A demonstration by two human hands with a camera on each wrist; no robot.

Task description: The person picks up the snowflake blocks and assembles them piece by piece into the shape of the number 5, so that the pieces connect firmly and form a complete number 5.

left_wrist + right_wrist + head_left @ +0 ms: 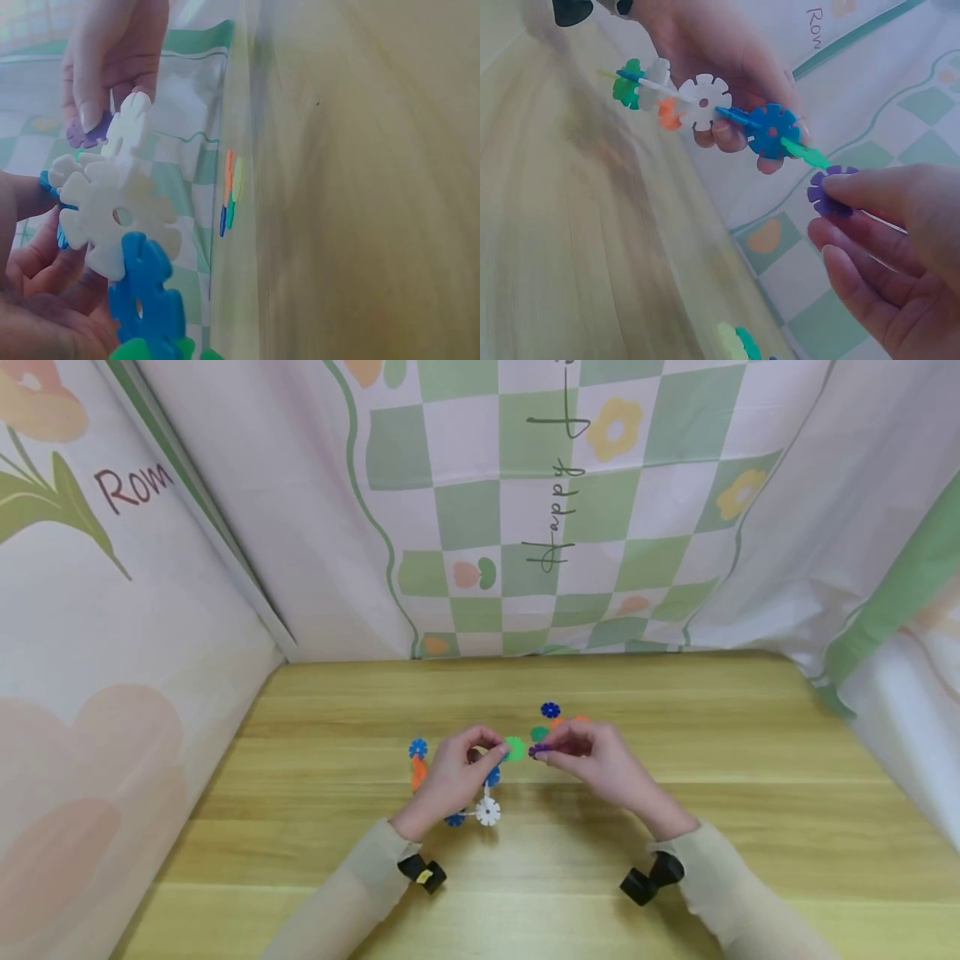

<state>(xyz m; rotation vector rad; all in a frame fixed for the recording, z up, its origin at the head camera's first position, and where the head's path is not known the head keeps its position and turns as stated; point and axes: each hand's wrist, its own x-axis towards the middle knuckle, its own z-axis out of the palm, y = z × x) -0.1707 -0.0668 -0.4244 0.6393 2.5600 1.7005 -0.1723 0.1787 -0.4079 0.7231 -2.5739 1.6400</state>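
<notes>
My left hand grips a chain of notched plastic snowflake discs, with white discs, blue discs and a light green disc at its end. An orange disc and a blue disc show left of that hand. Between thumb and fingers, my right hand pinches a purple snowflake disc. In the right wrist view the purple disc's edge is right at the tip of the light green one. Part of the chain is hidden behind the left fingers.
Beyond the right hand, a dark blue disc, a green disc and an orange disc lie on the wooden table. A printed curtain hangs behind the table's far edge; another covers the left side.
</notes>
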